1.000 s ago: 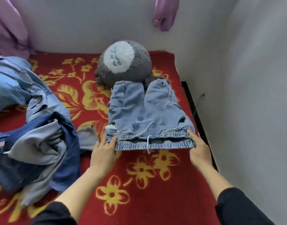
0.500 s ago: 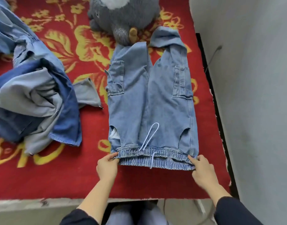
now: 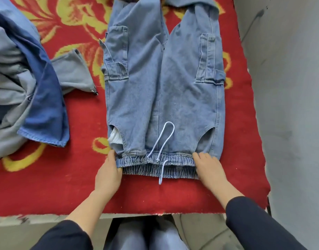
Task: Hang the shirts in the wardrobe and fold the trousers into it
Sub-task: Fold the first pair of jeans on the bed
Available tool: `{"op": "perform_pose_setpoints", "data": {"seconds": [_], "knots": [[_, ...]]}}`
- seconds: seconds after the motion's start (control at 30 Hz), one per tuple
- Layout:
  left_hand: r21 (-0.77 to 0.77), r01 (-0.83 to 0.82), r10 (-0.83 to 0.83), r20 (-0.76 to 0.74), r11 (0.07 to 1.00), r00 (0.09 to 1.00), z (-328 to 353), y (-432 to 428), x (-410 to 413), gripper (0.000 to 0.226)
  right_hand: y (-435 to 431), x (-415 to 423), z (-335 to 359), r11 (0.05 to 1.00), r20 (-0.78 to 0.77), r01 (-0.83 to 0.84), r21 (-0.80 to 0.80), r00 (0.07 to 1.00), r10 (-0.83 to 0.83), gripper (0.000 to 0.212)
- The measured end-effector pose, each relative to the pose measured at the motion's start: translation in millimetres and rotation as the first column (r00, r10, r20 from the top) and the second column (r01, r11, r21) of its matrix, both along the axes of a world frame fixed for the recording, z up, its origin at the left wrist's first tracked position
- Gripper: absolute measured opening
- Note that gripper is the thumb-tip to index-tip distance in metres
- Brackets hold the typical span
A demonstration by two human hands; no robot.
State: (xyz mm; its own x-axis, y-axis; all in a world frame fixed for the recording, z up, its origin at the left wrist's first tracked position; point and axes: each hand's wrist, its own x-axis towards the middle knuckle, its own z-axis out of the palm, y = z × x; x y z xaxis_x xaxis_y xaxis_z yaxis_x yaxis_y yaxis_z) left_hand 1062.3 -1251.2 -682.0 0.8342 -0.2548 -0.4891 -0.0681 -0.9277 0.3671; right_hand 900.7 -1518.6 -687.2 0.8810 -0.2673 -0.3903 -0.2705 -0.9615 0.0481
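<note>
Light blue denim trousers [image 3: 162, 91] lie flat on the red flowered blanket [image 3: 83, 109], waistband toward me, legs running off the top edge. A white drawstring [image 3: 164, 141] loops over the front. My left hand [image 3: 108, 174] lies with straight fingers against the left end of the elastic waistband. My right hand [image 3: 209, 168] rests flat on the waistband's right end. A heap of blue and grey denim garments [image 3: 29, 83] sits at the left.
The grey wall [image 3: 290, 105] runs close along the blanket's right side. The bed's front edge [image 3: 47, 216] is just below my wrists, with my own legs under it. No wardrobe is in view.
The trousers were pulled toward me and laid out flat. The view dropped, so the grey plush toy left the frame. Both hands went from pinching the waistband to lying flatter on it.
</note>
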Motion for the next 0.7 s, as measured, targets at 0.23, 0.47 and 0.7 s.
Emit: {"op": "perform_pose_setpoints", "data": {"seconds": [0.23,0.47,0.7], "knots": [[0.078,0.448,-0.444,-0.062,0.891,0.894,17.1,65.7,-37.3,0.084,-16.0,-79.3,25.5,0.979,-0.079,-0.073,0.188,0.993,0.09,0.042],[0.166,0.699,-0.434,-0.678,0.696,0.593,26.9,58.8,-53.4,0.04,19.4,-72.1,44.3,0.895,-0.835,0.369,0.249,0.55,0.006,0.016],[0.183,0.409,-0.098,-0.811,0.894,0.577,37.6,25.5,6.4,0.023,3.5,4.8,46.8,0.766,-0.616,0.533,0.359,0.752,-0.234,0.019]]}}
